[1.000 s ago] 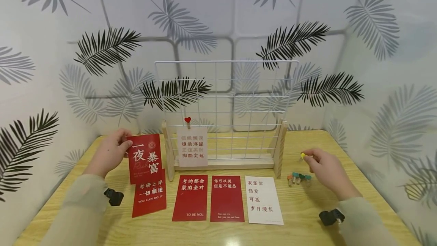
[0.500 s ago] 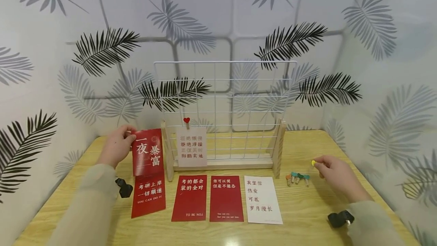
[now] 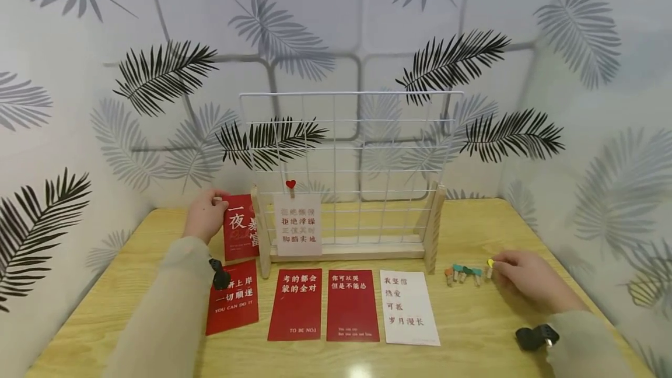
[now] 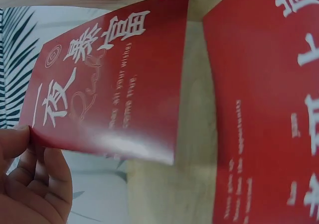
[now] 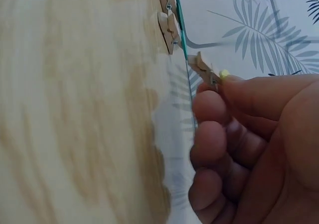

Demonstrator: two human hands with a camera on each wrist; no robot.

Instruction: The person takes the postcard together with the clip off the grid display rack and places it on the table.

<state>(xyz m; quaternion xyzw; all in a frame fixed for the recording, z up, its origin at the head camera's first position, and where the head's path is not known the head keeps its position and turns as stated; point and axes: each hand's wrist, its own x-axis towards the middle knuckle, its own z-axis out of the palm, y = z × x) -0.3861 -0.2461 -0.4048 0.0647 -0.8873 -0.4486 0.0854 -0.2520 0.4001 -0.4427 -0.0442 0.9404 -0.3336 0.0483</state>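
My left hand (image 3: 205, 216) pinches the upper left edge of a red card with white writing (image 3: 238, 235), thumb in front, beside the grid rack's left wooden post (image 3: 261, 235). The post hides the card's right edge. In the left wrist view the same card (image 4: 104, 84) tilts above the table. At the right, my right hand (image 3: 530, 279) pinches a small wooden clothespin (image 5: 207, 73) with a yellow top between thumb and forefinger. Several more mini clothespins (image 3: 464, 273), with teal, green and orange tops, lie just left of it on the table.
A white wire grid rack (image 3: 367, 191) stands on a wooden base. A pale card (image 3: 298, 226) hangs on it from a red-heart clothespin (image 3: 291, 185). Along the front lie red cards (image 3: 295, 308) and a white card (image 3: 412, 314); my left wrist camera (image 3: 219, 274) overlaps the leftmost.
My left hand has moved right with the red card, taking its edge behind the rack's post. My right hand has drawn right and lower with the yellow-topped clothespin.
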